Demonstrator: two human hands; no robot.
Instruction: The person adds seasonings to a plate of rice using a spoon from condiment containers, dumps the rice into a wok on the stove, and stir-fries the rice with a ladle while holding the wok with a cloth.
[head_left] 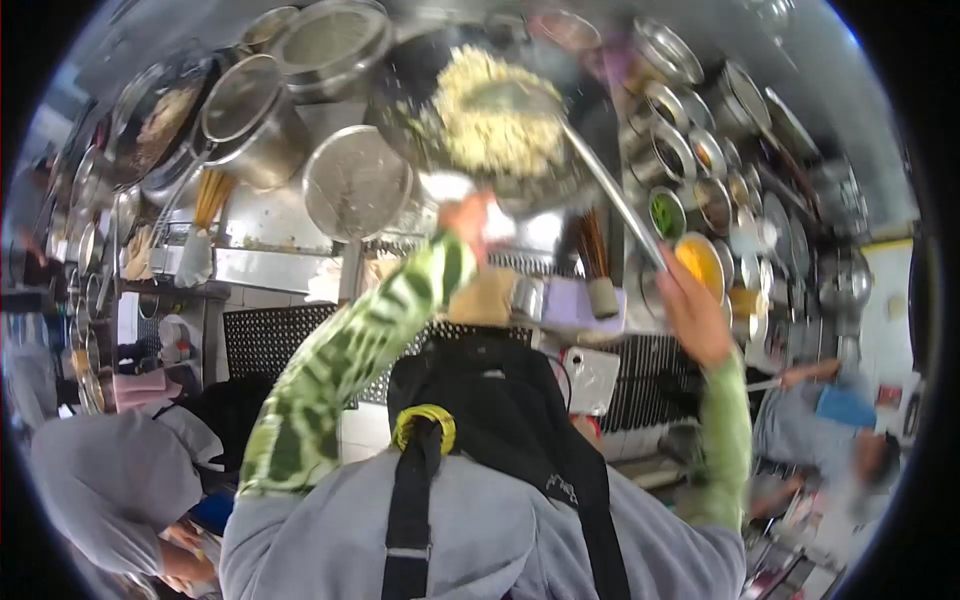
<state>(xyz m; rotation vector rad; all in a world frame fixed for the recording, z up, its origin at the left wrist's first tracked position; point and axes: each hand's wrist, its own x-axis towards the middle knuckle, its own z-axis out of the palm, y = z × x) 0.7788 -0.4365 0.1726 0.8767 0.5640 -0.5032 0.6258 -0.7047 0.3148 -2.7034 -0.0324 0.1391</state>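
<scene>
A large dark wok (405,105) holds a heap of pale yellow fried rice (490,140), blurred by motion. My left hand (468,215), below a green-and-white patterned sleeve, is closed at the wok's near edge. Something whitish shows beside its fingers, too blurred to name. With my right hand (697,315) I grip the long metal handle of a ladle (615,195). The ladle's bowl lies over the rice, toward the right of the heap.
A round strainer (357,185) sits left of the wok, near a deep pot (255,125). Several ingredient bowls line the right, including a yellow-filled bowl (700,265). Bundled sticks (592,255) stand nearer me. Other people (120,480) (820,420) are at both sides.
</scene>
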